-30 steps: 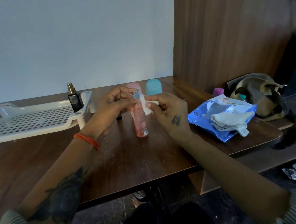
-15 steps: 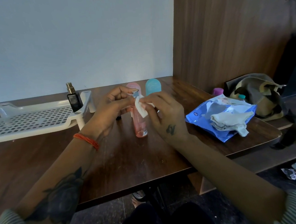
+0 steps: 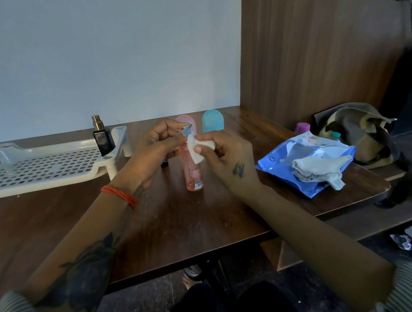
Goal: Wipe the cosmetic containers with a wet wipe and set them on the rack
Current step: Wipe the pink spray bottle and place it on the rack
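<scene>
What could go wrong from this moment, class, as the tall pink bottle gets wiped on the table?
The pink bottle is tall and narrow and the left hand grips only its top, so the right hand pushing the wet wipe against it might tip it. A fall could also knock over the pink container and blue container close behind.

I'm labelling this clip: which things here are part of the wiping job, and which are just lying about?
Job:
tall pink spray bottle
white wet wipe
white perforated plastic rack
black perfume bottle
pink and blue round-topped containers
blue wipes pack

Lying about:
crumpled grey cloth
camouflage bag
</scene>
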Demonstrator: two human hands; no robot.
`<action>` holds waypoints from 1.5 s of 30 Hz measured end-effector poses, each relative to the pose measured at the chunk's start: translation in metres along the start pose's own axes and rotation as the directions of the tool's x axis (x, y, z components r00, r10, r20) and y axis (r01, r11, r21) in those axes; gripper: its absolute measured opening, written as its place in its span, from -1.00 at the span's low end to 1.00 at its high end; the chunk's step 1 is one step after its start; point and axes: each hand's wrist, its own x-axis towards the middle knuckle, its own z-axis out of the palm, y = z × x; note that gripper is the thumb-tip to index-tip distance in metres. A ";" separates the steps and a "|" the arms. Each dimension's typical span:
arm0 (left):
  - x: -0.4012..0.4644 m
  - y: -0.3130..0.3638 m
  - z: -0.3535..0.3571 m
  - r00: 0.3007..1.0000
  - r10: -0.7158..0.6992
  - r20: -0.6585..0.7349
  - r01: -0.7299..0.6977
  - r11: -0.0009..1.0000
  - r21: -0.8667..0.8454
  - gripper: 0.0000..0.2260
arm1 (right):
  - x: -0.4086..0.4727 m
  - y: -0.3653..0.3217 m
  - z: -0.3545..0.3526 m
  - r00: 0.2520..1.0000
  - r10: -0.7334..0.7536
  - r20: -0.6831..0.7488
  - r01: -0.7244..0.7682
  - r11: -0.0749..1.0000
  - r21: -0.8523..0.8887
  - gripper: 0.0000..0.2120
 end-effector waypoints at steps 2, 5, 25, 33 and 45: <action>-0.001 0.001 0.000 1.000 0.001 -0.005 -0.001 1.000 -0.003 -0.90 | 0.001 0.001 -0.002 0.998 0.064 0.026 -0.066 0.996 0.057 -0.83; -0.001 0.001 0.002 1.000 -0.004 0.010 0.003 1.000 0.011 -0.89 | 0.000 0.001 -0.004 0.991 0.104 -0.081 -0.101 0.994 0.041 -0.80; -0.001 0.001 0.002 1.000 0.016 -0.007 -0.016 1.000 0.000 -0.83 | 0.001 -0.001 -0.007 0.935 0.334 0.123 -0.333 0.943 -0.031 -0.93; -0.001 0.001 0.003 1.000 0.017 -0.007 -0.017 1.000 -0.004 -0.84 | -0.002 -0.002 -0.002 1.000 -0.002 0.017 0.002 1.000 -0.031 -0.86; -0.001 -0.001 0.002 0.998 0.028 -0.054 -0.025 0.999 0.045 -0.82 | -0.004 -0.003 -0.001 0.992 -0.111 0.053 0.116 0.987 -0.107 -0.84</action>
